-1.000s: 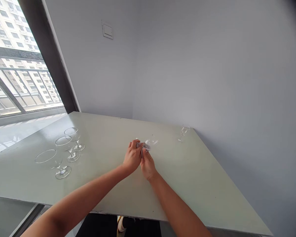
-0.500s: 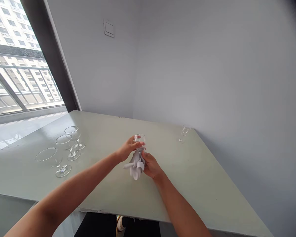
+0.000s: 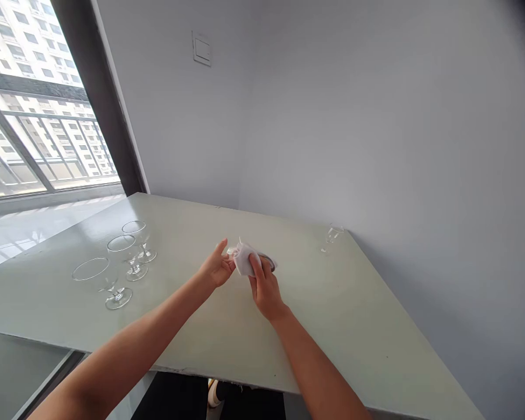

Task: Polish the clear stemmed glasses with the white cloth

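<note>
A white cloth (image 3: 244,259) is wrapped round a small stemmed glass (image 3: 269,262), which lies tilted sideways above the table. My right hand (image 3: 266,291) is closed over the cloth and the glass, with the rim side facing right. The cloth hides most of the bowl and stem. My left hand (image 3: 216,267) is just left of the bundle, its thumb raised and apart from the fingers. Those fingertips are at the glass's left end, and whether they touch it is hard to see.
Three larger stemmed glasses, the nearest one (image 3: 118,298) included, stand upright in a row on the left of the pale table (image 3: 192,332). One small glass (image 3: 333,234) stands at the far right near the wall (image 3: 376,146). A window (image 3: 35,111) is at upper left.
The glass has turned from upright to sideways. My right hand has brought the cloth up over it, while my left hand has come off the bowl and opened to the left.
</note>
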Demonstrator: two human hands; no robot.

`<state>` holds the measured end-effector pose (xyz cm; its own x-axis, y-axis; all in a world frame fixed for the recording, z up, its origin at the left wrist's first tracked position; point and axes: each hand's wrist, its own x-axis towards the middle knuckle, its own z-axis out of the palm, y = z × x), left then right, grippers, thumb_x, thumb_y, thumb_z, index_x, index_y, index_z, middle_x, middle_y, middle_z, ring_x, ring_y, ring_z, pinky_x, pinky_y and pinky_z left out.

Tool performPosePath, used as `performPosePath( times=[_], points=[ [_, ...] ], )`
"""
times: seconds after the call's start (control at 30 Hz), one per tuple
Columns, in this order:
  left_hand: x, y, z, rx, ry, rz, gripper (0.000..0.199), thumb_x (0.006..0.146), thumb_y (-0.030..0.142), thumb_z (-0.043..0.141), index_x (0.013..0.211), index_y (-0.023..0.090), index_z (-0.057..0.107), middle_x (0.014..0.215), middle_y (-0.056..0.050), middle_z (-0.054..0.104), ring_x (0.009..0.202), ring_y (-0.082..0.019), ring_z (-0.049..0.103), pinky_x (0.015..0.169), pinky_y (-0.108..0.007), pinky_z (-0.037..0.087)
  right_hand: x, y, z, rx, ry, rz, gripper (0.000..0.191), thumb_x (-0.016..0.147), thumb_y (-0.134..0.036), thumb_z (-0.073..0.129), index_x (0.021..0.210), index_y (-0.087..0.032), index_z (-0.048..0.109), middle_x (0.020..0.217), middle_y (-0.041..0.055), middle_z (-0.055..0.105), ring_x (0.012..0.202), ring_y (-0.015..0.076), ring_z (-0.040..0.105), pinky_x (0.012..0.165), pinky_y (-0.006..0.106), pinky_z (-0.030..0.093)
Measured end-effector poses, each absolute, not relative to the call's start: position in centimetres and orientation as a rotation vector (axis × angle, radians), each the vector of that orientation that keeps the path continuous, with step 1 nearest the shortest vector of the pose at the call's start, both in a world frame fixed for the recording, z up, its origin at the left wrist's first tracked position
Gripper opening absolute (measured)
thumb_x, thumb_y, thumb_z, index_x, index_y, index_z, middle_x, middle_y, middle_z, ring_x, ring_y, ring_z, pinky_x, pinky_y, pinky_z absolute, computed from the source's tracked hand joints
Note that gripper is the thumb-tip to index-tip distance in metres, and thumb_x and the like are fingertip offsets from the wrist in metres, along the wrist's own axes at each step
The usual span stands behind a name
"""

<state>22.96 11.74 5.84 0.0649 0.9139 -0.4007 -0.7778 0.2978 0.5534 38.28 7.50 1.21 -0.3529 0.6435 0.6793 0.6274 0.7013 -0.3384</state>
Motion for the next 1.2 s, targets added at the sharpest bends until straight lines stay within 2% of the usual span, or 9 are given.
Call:
performPosePath(
  times=[0.07, 0.17, 0.3, 0.47, 0.6, 0.7, 0.77, 0.97, 1.2],
  points=[
    [22.8, 11.8, 6.4, 0.143, 0.805, 1.435, 0.021, 0.079, 0.029, 0.059, 0.088, 0.016, 0.045, 0.080, -0.006, 0.056, 0.071, -0.015, 0.063, 0.062, -0.026, 0.054, 38.3, 7.4, 0.8, -1.049, -2.113, 0.001, 0.054, 0.090, -0.019, 0.032, 0.141, -0.021, 0.013, 0.122, 0.0157, 0.047, 0.107, 0.0238, 0.050, 0.073, 0.034, 0.049],
    [21.4, 12.4, 7.6, 0.255, 0.844, 1.804, 0.023, 0.080, 0.032, 0.057, 0.091, 0.019, 0.042, 0.087, -0.004, 0.054, 0.077, -0.013, 0.064, 0.070, -0.026, 0.053, 39.0, 7.0, 1.2, -1.154, -2.287, 0.076, 0.049, 0.089, -0.032, 0.039, 0.137, -0.027, 0.029, 0.127, 0.0119, 0.045, 0.093, 0.0215, 0.057, 0.067, 0.032, 0.050],
    [20.0, 12.2, 8.1, 0.748, 0.904, 2.032, 0.047, 0.074, 0.033, 0.064, 0.108, 0.025, 0.033, 0.098, -0.002, 0.053, 0.080, -0.013, 0.064, 0.077, -0.033, 0.051, 39.9, 6.9, 4.1, -1.412, -2.129, 0.178, 0.043, 0.085, -0.045, 0.046, 0.122, -0.025, 0.048, 0.127, 0.0101, 0.045, 0.074, 0.0150, 0.060, 0.067, 0.031, 0.050],
    [24.0, 9.9, 7.2, 1.362, 0.899, 1.766, 0.066, 0.071, 0.029, 0.067, 0.123, 0.029, 0.026, 0.115, -0.008, 0.048, 0.102, -0.020, 0.058, 0.086, -0.039, 0.047, 38.3, 8.0, 6.8, -1.330, -2.015, 0.181, 0.030, 0.082, -0.031, 0.053, 0.112, -0.023, 0.055, 0.110, 0.0060, 0.052, 0.069, 0.0113, 0.057, 0.068, 0.027, 0.047],
    [26.8, 9.1, 7.2, 1.584, 0.912, 1.537, 0.076, 0.074, 0.032, 0.063, 0.133, 0.034, 0.016, 0.129, -0.011, 0.040, 0.118, -0.024, 0.046, 0.091, -0.044, 0.043, 37.9, 10.6, 5.8, -1.336, -1.910, 0.273, 0.012, 0.079, -0.017, 0.051, 0.081, -0.021, 0.062, 0.085, 0.0019, 0.059, 0.080, 0.0136, 0.056, 0.070, 0.025, 0.045],
    [26.1, 9.3, 6.4, 1.756, 1.024, 1.371, 0.078, 0.074, 0.037, 0.062, 0.136, 0.034, 0.016, 0.137, -0.011, 0.033, 0.124, -0.026, 0.039, 0.094, -0.047, 0.040, 41.1, 13.7, 4.0, -1.487, -1.628, 0.380, 0.008, 0.074, -0.018, 0.056, 0.078, -0.021, 0.063, 0.085, 0.0009, 0.062, 0.075, 0.0126, 0.057, 0.071, 0.023, 0.045],
    [24.7, 9.5, 4.7, 1.789, 1.140, 1.315, 0.069, 0.076, 0.041, 0.058, 0.134, 0.032, 0.022, 0.133, -0.011, 0.038, 0.120, -0.025, 0.042, 0.092, -0.047, 0.041, 44.4, 15.9, 2.8, -1.581, -1.469, 0.380, 0.014, 0.073, -0.021, 0.054, 0.084, -0.019, 0.063, 0.088, 0.0020, 0.063, 0.071, 0.0126, 0.059, 0.069, 0.024, 0.045],
    [21.9, 10.1, -1.7, 1.603, 1.397, 1.288, 0.050, 0.081, 0.047, 0.045, 0.124, 0.024, 0.036, 0.108, -0.008, 0.053, 0.097, -0.021, 0.057, 0.085, -0.044, 0.046, 52.5, 20.8, -0.4, -1.761, -1.195, 0.369, 0.022, 0.070, -0.024, 0.047, 0.083, -0.016, 0.062, 0.073, 0.0039, 0.065, 0.064, 0.0160, 0.060, 0.059, 0.024, 0.044],
    [21.9, 10.5, -1.2, 1.508, 1.471, 1.234, 0.043, 0.082, 0.049, 0.041, 0.117, 0.024, 0.041, 0.099, -0.004, 0.058, 0.090, -0.018, 0.059, 0.083, -0.038, 0.046, 55.0, 24.2, -2.2, -1.812, -1.093, 0.406, 0.025, 0.070, -0.027, 0.049, 0.088, -0.015, 0.061, 0.074, 0.0044, 0.066, 0.059, 0.0145, 0.060, 0.055, 0.022, 0.042]
  ],
)
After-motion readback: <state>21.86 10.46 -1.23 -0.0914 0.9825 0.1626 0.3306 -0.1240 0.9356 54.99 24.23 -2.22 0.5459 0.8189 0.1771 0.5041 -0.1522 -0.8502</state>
